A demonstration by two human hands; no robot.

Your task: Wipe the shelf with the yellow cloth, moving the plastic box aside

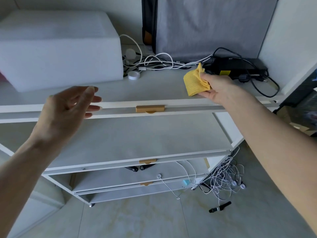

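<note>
While the right hand (217, 87) pinches the folded yellow cloth (195, 82) near the white shelf's (137, 90) front edge, the left hand (68, 107) hovers, fingers spread, beside the large frosted plastic box (56, 48) at the left end; wiping looks barely begun.

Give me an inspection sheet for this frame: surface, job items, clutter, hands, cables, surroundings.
Surface: top shelf, bare in the middle.
Job's things: yellow cloth bunched in the right hand; plastic box, large and translucent white, at left rear of the shelf.
Clutter: white round puck; black power brick.
Grippers: right hand gripping the cloth on the shelf; left hand open, empty, raised near the front edge.
Cables: white cables tangled at rear; black cord looping right; wire tangle on the floor.
Surroundings: lower shelves; grey fabric panel behind.
</note>
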